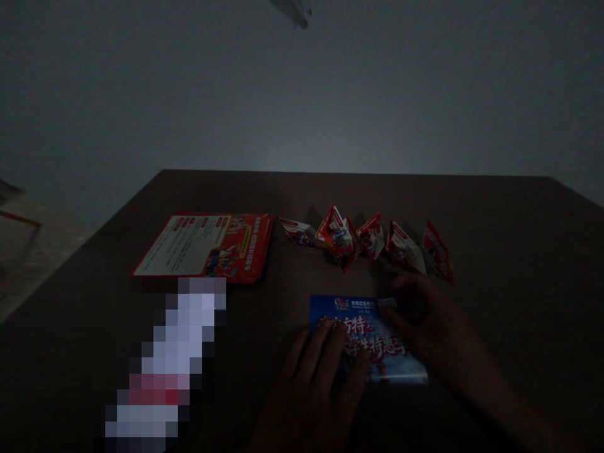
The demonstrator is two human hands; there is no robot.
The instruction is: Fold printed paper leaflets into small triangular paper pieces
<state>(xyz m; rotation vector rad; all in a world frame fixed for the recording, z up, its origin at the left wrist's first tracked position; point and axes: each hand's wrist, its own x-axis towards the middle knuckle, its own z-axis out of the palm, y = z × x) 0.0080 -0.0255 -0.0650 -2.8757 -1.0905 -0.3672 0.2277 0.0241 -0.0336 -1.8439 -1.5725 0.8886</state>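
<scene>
A blue leaflet (377, 368) with large white-and-red lettering lies flat on the dark table in front of me. My left hand (318, 371) rests on its left part, palm down, with the fingers spread. At the leaflet's upper right corner is my right hand (431, 327). Its thumb touches the leaflet, while the curved index finger stands apart from the thumb. Just beyond the right hand, a row of red-and-white folded paper pieces (335, 229) stretches across the table. The dim light hides detail on both hands.
To the left lies a stack of red-and-white printed leaflets (182, 245). Nearer me is a pixelated pale strip (177, 352) that I cannot identify. The dark table (264, 189) ends at a grey wall (330, 94).
</scene>
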